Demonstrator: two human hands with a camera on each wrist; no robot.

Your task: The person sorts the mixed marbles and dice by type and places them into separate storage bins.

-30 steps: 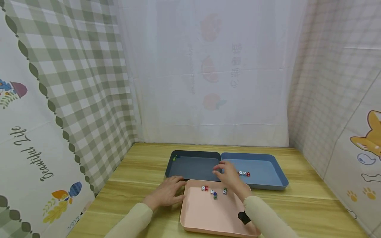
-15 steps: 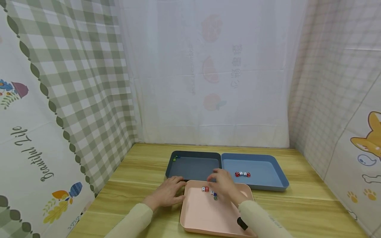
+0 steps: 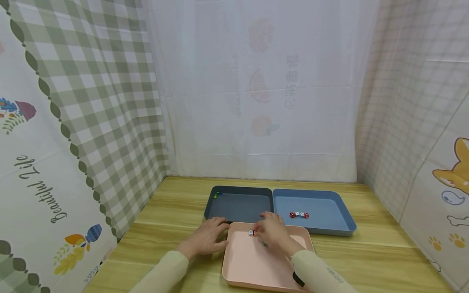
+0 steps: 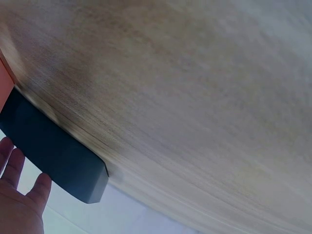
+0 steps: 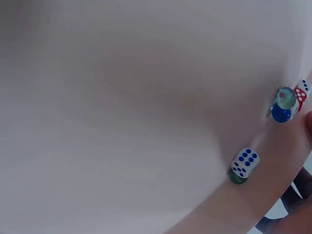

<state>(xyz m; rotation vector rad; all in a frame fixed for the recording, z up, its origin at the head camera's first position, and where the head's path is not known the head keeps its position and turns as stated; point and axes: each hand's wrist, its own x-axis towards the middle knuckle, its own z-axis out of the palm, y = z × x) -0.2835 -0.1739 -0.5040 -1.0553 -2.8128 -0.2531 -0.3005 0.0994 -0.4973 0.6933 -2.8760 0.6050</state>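
Observation:
My right hand (image 3: 272, 231) reaches over the far part of the pink tray (image 3: 253, 266), fingers loosely bent downward beside a red die and a white die (image 3: 250, 232). In the right wrist view, a white die with blue dots (image 5: 245, 162) sits by a green marble (image 5: 238, 178). Farther right, a blue marble (image 5: 281, 114) and a clear greenish marble (image 5: 286, 97) lie close to a red die (image 5: 301, 95). My left hand (image 3: 208, 236) rests by the tray's upper left corner, fingers spread and holding nothing.
A dark tray (image 3: 242, 205) behind the pink one holds several small green and blue marbles (image 3: 215, 195) in its far left corner. To its right, a blue tray (image 3: 329, 217) bears a row of red and white dice (image 3: 297, 214). Curtains hang around the table.
My right hand has come back from the edge of the blue tray and moved left and down over the dice in the pink tray. The left hand stays put.

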